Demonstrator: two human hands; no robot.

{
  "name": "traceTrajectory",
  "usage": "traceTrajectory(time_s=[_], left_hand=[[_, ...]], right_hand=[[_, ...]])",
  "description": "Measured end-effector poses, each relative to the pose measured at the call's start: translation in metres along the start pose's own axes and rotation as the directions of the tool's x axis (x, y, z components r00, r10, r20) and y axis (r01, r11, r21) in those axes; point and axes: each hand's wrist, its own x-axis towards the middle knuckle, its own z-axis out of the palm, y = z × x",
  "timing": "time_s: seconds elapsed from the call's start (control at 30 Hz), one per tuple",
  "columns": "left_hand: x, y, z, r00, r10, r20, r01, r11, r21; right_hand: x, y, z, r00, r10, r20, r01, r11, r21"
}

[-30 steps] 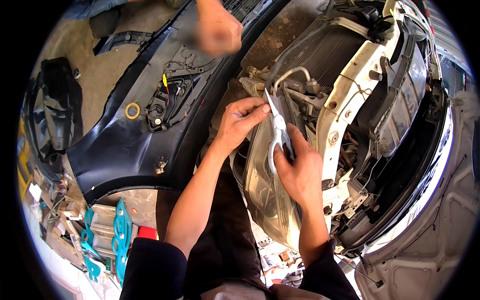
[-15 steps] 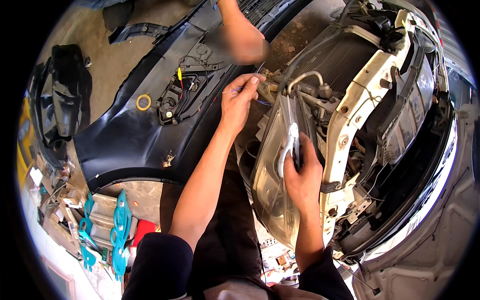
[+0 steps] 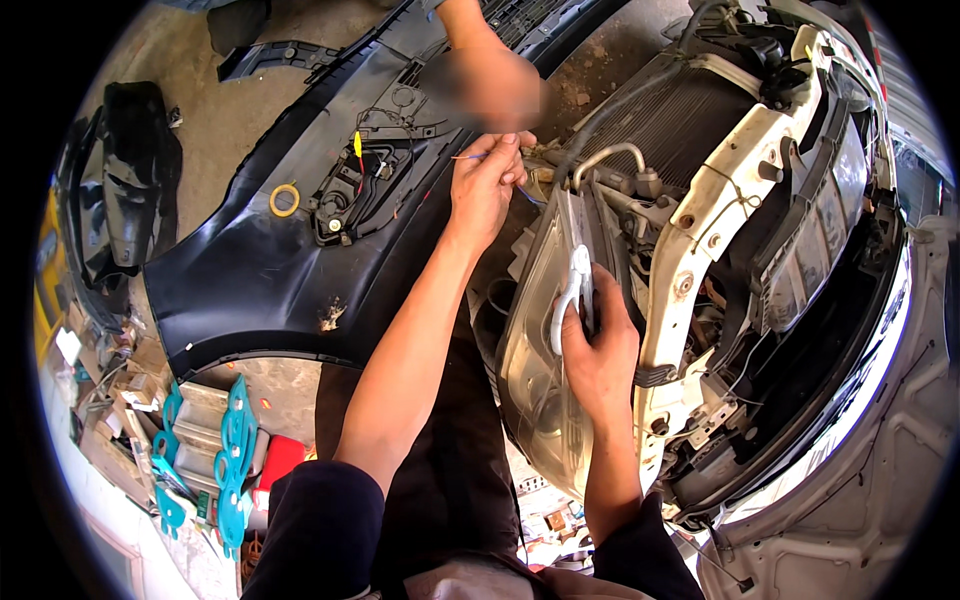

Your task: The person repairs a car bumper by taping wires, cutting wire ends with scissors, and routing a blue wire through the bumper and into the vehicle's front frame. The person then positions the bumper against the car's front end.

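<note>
My left hand (image 3: 485, 195) is closed, thumb and fingers pinching a thin blue wire (image 3: 531, 197). Short ends of the wire stick out on both sides of the fingers. In my right hand (image 3: 603, 350) are pale grey-handled pliers (image 3: 567, 295), their jaws pointing up and away. These pliers lie over the clear headlight (image 3: 545, 385) of the car front. Just beyond my left fingers is another person's hand (image 3: 495, 85), partly blurred; what it holds cannot be made out.
A large black bumper cover (image 3: 260, 290) lies at the left, with a roll of yellow tape (image 3: 285, 200) and a wired assembly (image 3: 345, 215) on it. The radiator (image 3: 665, 115) and white front frame (image 3: 700, 240) stand at the right. Turquoise plastic parts (image 3: 236, 450) sit lower left.
My left hand has shifted slightly up and to the right with the wire. The pliers in my right hand have moved slightly left. The other person's hand has moved slightly right.
</note>
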Motion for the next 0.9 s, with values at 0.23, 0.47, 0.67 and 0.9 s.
traceTrajectory(time_s=[0.23, 0.47, 0.67, 0.9], left_hand=[[0.001, 0.0, 0.004, 0.999, -0.014, -0.029, 0.013, 0.999, -0.036], [0.008, -0.004, 0.013, 0.993, -0.042, -0.115, 0.031, 0.995, -0.093], [0.01, -0.008, 0.018, 0.982, -0.08, -0.172, 0.041, 0.975, -0.219], [0.013, -0.011, 0.016, 0.981, -0.102, -0.165, 0.049, 0.953, -0.298]], right_hand=[[0.0, 0.0, -0.002, 1.0, -0.015, 0.013, 0.015, 1.0, -0.011], [-0.001, 0.002, 0.0, 1.0, -0.024, 0.007, 0.024, 0.999, -0.022], [0.0, 0.0, -0.001, 1.0, -0.025, 0.01, 0.025, 1.0, -0.016], [0.0, 0.002, 0.0, 0.999, -0.041, 0.01, 0.041, 0.999, -0.015]])
